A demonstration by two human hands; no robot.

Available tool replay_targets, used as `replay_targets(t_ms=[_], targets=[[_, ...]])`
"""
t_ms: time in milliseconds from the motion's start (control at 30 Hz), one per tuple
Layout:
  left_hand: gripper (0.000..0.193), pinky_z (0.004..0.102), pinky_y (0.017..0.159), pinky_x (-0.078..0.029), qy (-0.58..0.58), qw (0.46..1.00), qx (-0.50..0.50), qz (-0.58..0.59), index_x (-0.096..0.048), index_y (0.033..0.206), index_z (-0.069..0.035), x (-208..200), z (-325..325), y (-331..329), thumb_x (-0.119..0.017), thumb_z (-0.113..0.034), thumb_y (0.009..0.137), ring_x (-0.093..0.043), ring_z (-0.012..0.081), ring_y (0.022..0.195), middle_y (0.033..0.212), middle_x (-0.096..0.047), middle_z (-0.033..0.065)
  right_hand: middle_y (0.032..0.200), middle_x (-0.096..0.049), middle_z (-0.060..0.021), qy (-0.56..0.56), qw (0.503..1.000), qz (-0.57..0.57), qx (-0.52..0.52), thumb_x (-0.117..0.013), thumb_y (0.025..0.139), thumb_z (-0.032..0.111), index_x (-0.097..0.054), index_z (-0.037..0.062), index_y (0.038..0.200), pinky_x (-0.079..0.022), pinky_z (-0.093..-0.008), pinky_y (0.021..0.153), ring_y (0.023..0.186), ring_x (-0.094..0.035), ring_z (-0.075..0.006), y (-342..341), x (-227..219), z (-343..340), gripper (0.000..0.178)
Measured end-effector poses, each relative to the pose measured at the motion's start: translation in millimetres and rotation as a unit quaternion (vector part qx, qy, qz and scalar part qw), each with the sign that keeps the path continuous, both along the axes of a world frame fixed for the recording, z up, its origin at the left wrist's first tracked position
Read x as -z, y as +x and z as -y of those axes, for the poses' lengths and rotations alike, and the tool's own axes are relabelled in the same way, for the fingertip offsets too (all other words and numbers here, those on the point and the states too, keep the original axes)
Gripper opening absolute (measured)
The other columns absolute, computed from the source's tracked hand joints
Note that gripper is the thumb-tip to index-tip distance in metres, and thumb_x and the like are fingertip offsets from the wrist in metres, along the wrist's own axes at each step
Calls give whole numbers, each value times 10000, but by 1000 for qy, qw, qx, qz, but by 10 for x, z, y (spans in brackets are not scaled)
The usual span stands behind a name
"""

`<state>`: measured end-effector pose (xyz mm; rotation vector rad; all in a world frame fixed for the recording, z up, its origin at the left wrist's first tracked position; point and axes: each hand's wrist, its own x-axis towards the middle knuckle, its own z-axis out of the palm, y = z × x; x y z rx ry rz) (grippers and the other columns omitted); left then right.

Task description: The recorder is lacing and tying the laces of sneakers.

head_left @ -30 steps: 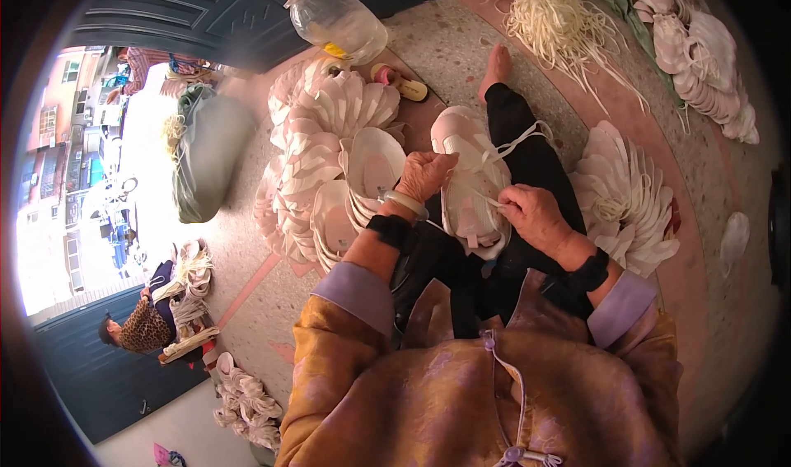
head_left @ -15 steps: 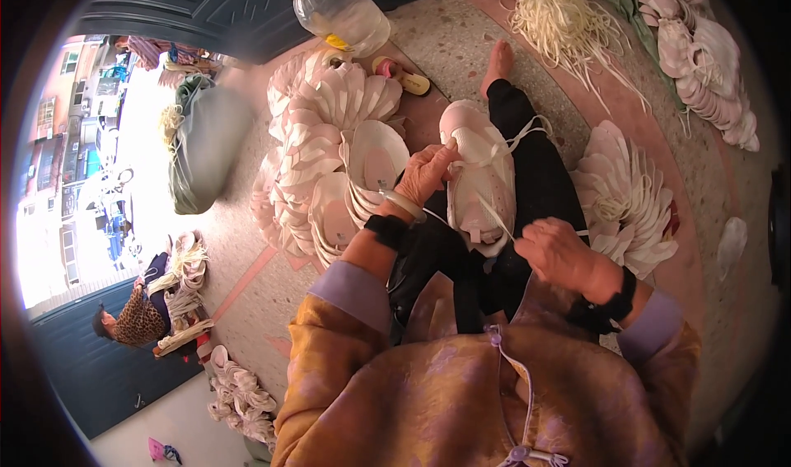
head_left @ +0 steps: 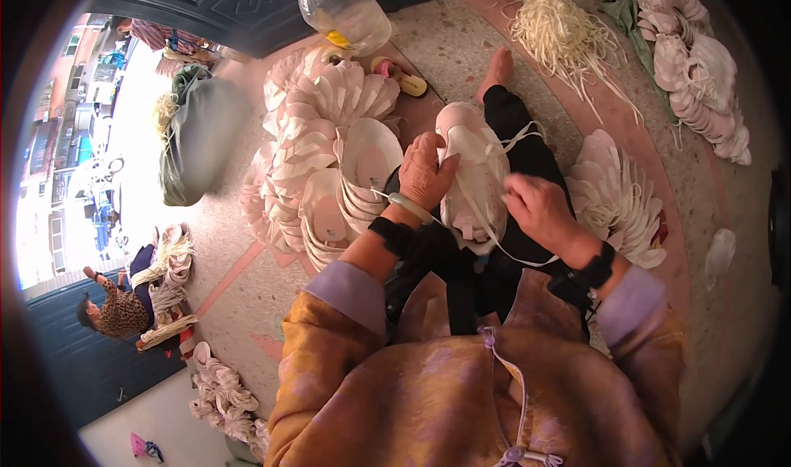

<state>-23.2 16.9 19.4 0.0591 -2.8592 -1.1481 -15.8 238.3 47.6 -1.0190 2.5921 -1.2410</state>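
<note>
A speckled stone floor (head_left: 445, 43) with pink bands spreads beneath everything, with a dark panelled door (head_left: 198, 6) at the top left and a bright street beyond the opening on the left. By the door stands a clear bottle (head_left: 342, 14) with a red cap, near a sandal (head_left: 410, 82).

The white shoe upper (head_left: 470, 133) lies over the seated person's lap, between the dark trouser legs, its rounded toe pointing away from the body. A pale lace (head_left: 471, 202) slants across it; one loop reaches over the trouser leg on the right, and another curves past the heel end. The left hand (head_left: 427, 170) is at the upper's left edge, thumb and forefinger a little apart. The right hand (head_left: 535, 210) is just beside its right edge, fingers curled; it is blurred, so I cannot tell whether either hand is clamped on anything.

Stacked white uppers (head_left: 329, 92) cover the floor to the left, and another fanned stack (head_left: 614, 195) lies to the right, below a heap of cream laces (head_left: 568, 35). Farther left, a person in a spotted top (head_left: 124, 312) sits beside more pale pieces.
</note>
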Motion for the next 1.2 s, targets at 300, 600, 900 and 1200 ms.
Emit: replay_targets(t_ms=[300,600,900,1200], targets=[[928,410,960,-335,-71,997,13,-31,-283,1291,-14,71,-134,-98,-771,-301,556,-392,367,1164,1276,-368,213,980,-576,-192,131,982,116,65,-692,652,303,-377,13,1189,-474,-401,751,878,-585,-337,-201,102,372,687],[1081,357,994,-335,59,991,109,52,-132,1343,39,92,-15,-193,-794,-316,566,-373,342,1212,1319,-315,228,941,-541,-216,124,984,73,109,-612,653,160,-414,-11,1106,-486,-417,717,819,-574,-377,-137,185,364,523],[973,428,819,-440,-14,1000,0,-18,-190,1314,-46,99,-241,-59,-740,-225,532,-482,396,1029,1204,-370,181,902,-543,-216,154,986,14,67,-552,657,89,-469,-14,944,-486,-421,696,791,-575,-376,-144,181,401,315],[732,435,870,-350,-192,972,68,-119,-381,1191,-37,-134,-319,-6,-708,-186,553,-429,352,1072,1216,-403,167,849,-554,-197,127,990,51,-16,-514,670,56,-528,6,837,-477,-422,721,810,-569,-372,-339,196,275,175]])
